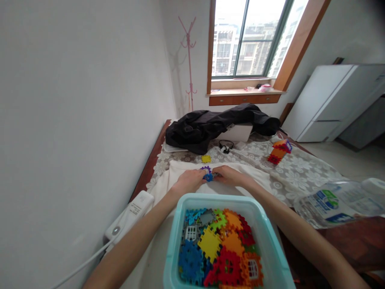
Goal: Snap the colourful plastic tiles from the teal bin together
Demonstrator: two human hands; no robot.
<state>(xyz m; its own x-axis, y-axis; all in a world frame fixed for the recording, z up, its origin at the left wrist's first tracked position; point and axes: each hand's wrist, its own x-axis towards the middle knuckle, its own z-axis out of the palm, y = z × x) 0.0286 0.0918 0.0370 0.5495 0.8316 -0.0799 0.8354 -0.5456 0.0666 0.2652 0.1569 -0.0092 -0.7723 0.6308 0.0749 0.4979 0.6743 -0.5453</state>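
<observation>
reaching forward along both sides of a pale turquoise tub (173,241), a person's two bare arms close in on a few small toothed plastic pieces over a white cloth (177,167). the left arm (138,237) slants up from the lower left, its hand (190,181) turned inward, back uppermost, fingers pointing right. the left grip is pinched nearly closed at the fingertips on a blue piece (208,177), with a purple piece (206,169) just beyond it; whether the two are joined cannot be told. the right arm (296,224) runs in from the lower right, wrist slightly raised, its hand (227,176) curled toward the other. the right grip is drawn narrow around a small grey piece (217,175), half hidden by the fingers and right next to the blue one. in the tub, nearer the camera, lies a jumble of pieces (227,265) in red, orange, yellow, green, blue and grey. past the hands, a loose yellow piece (206,159) lies flat near the cloth's far edge, while black earphones (226,150) rest on the flower-patterned surface (257,152) in front of a heap of black fabric (192,128). to the right stands an orange and red construction (278,153), a clear plastic bottle (333,202) nearer the camera
</observation>
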